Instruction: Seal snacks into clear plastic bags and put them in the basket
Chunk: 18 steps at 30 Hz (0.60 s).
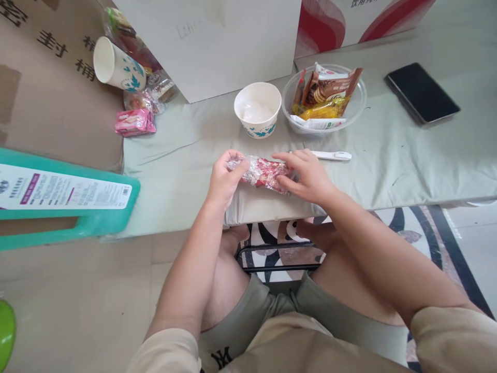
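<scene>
A red snack packet in clear crinkly wrap (262, 173) lies at the near edge of the pale green table cover (388, 155). My left hand (225, 176) pinches its left end, fingers curled closed on the wrapper. My right hand (306, 173) grips the right end, thumb underneath and fingers on top. Just behind the packet stands an empty white paper bowl with blue leaf print (258, 110). Right of it a clear plastic bowl (359, 103) holds several wrapped snacks (324, 96).
A white pen-like stick (334, 155) lies behind my right hand. A black phone (421, 93) rests far right. At far left lie a tipped paper cup (116, 67), a pink packet (135, 122), more wrapped snacks and cardboard boxes. A teal stool (66, 199) is left.
</scene>
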Tool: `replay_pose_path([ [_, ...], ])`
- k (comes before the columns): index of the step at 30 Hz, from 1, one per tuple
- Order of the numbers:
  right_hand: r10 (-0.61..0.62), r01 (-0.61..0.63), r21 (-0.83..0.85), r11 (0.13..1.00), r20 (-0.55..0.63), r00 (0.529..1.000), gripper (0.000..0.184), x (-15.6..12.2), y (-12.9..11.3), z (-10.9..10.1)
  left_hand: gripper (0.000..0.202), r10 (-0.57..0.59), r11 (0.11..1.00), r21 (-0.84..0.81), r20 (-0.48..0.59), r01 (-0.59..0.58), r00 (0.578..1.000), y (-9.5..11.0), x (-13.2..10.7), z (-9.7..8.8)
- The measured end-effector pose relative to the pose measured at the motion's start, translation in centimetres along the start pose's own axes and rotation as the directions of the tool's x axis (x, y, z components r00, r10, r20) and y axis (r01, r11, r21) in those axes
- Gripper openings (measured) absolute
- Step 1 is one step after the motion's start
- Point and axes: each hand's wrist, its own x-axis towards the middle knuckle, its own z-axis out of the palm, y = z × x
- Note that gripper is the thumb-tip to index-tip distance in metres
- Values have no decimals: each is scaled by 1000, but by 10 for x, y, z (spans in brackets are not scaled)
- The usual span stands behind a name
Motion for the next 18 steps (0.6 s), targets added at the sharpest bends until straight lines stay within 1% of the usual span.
replay_pose_path([
  [2,-27,27,21,999,25,999,32,1,0,1,25,25,999,43,9,-26,1000,0,0,1],
  [4,-28,29,71,997,-6,1000,28,0,0,0,21,28,998,57,-37,-26,999,-1,1,1],
  [6,5,7,130,991,-93,996,25,-2,1,-4,16,23,998,61,-101,-17,995,0,5,-1],
  [8,59,-22,179,984,-202,978,20,-4,2,-10,12,43,997,75,-168,-31,985,1,8,-6],
  [9,96,-47,195,980,-249,964,17,-5,4,-14,10,54,996,85,-199,-38,978,2,10,-8],
  [11,189,-129,208,970,-302,934,14,-6,9,-22,12,59,993,115,-264,-30,963,5,12,-15],
  [14,345,-295,201,934,-299,890,12,-7,22,-31,17,9,984,171,-349,55,937,8,13,-26],
  [16,414,-373,190,908,-281,866,13,-8,31,-34,19,-37,967,222,-360,124,932,6,13,-34],
  [17,431,-394,179,901,-283,857,14,-9,33,-36,17,-39,957,254,-355,136,934,4,13,-37],
  [18,437,-404,168,899,-296,850,16,-10,35,-36,13,-10,948,295,-345,118,938,2,13,-40],
])
